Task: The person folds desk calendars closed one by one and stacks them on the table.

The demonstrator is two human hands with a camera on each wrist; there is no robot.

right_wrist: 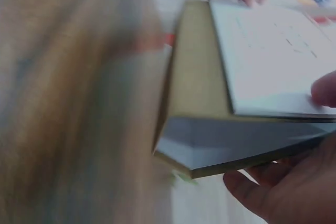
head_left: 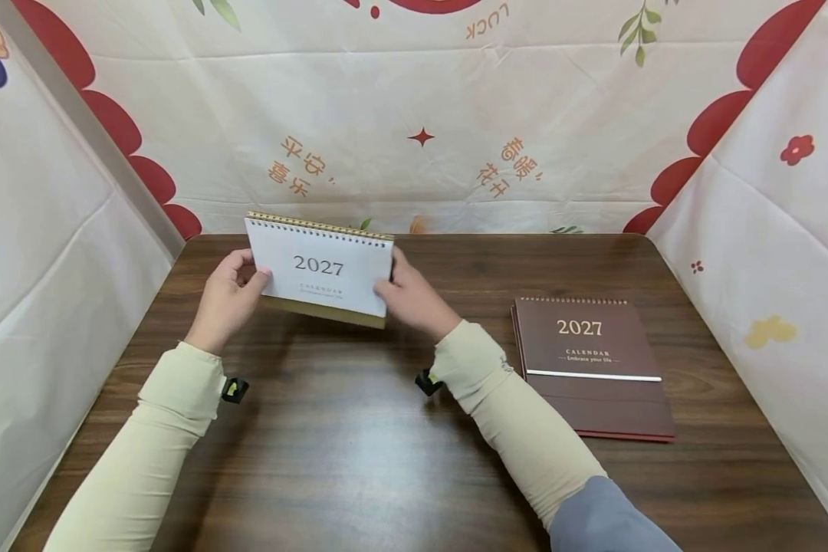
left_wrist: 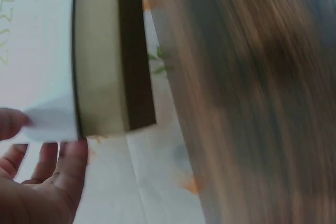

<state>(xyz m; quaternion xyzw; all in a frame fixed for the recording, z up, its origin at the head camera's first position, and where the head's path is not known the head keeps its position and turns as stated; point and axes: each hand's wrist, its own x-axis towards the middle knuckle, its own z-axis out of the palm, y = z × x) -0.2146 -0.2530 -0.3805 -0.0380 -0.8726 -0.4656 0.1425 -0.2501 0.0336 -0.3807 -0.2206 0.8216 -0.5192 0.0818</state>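
Note:
A white desk calendar (head_left: 320, 268) marked 2027, with a gold-brown folded stand and spiral binding on top, is held tilted near the table's far left edge. My left hand (head_left: 231, 295) grips its left side, thumb on the front page. On the opposite side my right hand (head_left: 417, 295) grips it, thumb in front and fingers behind. In the right wrist view the stand (right_wrist: 202, 72) is spread into a hollow triangle, seen from its end. The left wrist view shows the page's corner between the left thumb and fingers (left_wrist: 68, 166).
Right of centre on the dark wood table (head_left: 331, 460) lies a stack of brown 2027 calendars (head_left: 596, 406), the top one crossed by a white band. Patterned white cloth (head_left: 400, 100) hangs behind the table and along both sides.

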